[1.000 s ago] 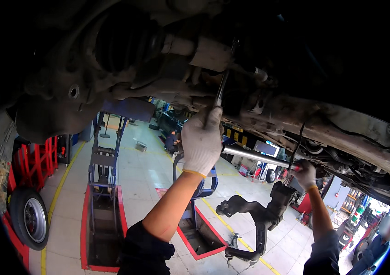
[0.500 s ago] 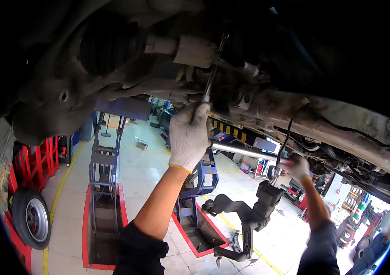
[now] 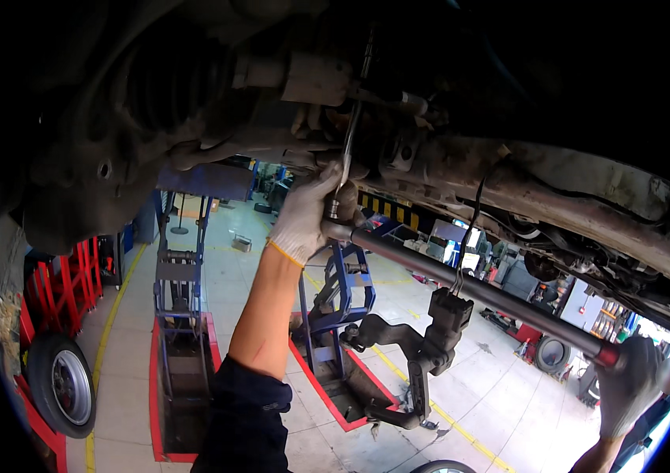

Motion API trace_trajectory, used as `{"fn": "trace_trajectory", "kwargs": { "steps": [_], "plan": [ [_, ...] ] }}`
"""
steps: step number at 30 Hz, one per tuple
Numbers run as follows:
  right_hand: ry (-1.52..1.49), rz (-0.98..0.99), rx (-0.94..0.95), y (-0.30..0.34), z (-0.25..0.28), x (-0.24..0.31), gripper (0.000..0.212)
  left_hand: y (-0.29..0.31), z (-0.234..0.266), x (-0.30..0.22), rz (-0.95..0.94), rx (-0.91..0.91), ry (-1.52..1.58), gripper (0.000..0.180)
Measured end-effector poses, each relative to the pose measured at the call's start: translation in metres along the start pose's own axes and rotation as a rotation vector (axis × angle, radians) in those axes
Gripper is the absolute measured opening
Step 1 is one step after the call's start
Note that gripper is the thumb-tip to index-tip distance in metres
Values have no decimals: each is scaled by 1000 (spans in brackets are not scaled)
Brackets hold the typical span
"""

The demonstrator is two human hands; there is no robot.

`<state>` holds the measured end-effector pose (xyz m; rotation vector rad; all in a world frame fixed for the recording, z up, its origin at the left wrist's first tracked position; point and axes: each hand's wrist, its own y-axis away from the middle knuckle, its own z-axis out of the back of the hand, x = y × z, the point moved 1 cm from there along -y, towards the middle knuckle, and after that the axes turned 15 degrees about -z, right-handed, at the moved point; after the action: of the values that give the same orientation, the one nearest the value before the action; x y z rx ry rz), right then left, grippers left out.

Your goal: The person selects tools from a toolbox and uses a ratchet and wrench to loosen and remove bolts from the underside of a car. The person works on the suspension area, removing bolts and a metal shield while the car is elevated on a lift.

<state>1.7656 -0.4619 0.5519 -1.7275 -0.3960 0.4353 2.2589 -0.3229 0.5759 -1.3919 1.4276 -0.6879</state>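
Overhead is the dark underside of a raised car. A slim steel extension bar runs steeply up into it, beside the drive shaft. Around the bar's lower end my left hand, in a white knit glove, is closed, just above the head of a long-handled wrench. That handle slopes down to the right and has a red band near its end. There my right hand, also gloved, grips it. What the bar's top end sits on is lost in shadow.
A dark angular metal part hangs on a thin black line below the wrench. Blue scissor lift legs stand in red-edged floor pits. A wheel leans by a red rack on the left. A person is partly visible at far right.
The wrench handle has swung, its end coming rightward and closer to me with my right hand on it. My left hand sits slightly further left, and the view has shifted a little.
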Motion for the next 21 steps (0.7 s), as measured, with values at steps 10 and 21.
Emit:
{"fn": "trace_trajectory", "kwargs": {
  "steps": [10,21],
  "plan": [
    [8,-9,27,-5,8,2,43,-12,-23,-25,126,-21,-44,32],
    [-596,-62,376,21,-241,12,40,-4,-50,-44,110,-241,-397,32]
  ]
}}
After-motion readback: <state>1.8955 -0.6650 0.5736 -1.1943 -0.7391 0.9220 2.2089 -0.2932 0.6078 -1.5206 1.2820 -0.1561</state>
